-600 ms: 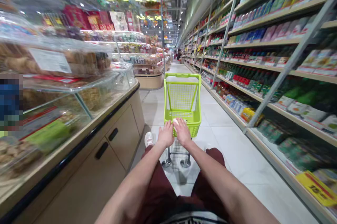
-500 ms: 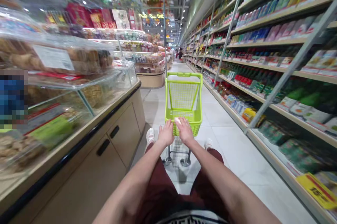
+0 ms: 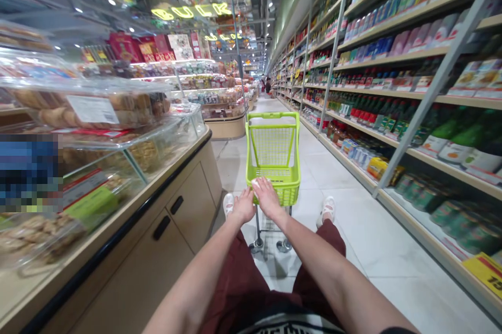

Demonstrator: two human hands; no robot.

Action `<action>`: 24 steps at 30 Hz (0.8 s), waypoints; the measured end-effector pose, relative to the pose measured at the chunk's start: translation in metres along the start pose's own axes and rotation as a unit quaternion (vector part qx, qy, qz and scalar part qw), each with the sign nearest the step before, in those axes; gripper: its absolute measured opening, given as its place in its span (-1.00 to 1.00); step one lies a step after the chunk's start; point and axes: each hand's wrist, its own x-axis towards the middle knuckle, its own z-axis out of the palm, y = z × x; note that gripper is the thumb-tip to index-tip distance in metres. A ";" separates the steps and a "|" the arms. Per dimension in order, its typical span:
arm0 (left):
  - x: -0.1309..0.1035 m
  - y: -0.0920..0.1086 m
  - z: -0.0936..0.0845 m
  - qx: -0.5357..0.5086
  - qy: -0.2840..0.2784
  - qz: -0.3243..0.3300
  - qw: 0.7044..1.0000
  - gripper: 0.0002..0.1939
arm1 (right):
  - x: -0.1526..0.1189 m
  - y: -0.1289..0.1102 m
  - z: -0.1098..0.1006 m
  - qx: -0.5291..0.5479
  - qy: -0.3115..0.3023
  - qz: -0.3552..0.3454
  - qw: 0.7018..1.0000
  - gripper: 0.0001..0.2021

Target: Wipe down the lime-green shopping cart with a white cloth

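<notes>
Both arms extended forward, converging, backs of hands up. Left hand and right hand side by side at near edge of green cart, straight ahead on floor. Fingers mostly straight, slightly bent; undersides hidden, can't tell if gripping.

Tiled aisle floor: open passage between green shopping cart and right-hand stocked shelving. Obstacles: cart ahead; glass-cased food counter along left.
</notes>
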 end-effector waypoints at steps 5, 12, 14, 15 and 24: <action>-0.002 -0.008 0.008 0.024 0.007 -0.028 0.999 -0.33 | -0.011 0.027 -0.014 -0.008 0.026 0.023 0.999 -0.62; 0.011 0.008 0.015 0.052 0.093 0.020 0.994 -0.33 | -0.024 0.058 -0.029 -0.023 0.082 0.106 0.991 -0.59; 0.010 0.013 0.016 0.050 0.084 0.026 0.995 -0.34 | -0.021 0.046 -0.023 -0.020 0.072 0.072 0.995 -0.61; 0.009 0.013 0.017 0.049 0.082 0.026 0.995 -0.33 | -0.019 0.038 -0.019 -0.019 0.064 0.047 0.997 -0.61; -0.002 -0.021 0.035 0.018 0.025 -0.044 0.999 -0.31 | -0.014 0.012 0.018 -0.007 -0.027 -0.091 0.995 -0.61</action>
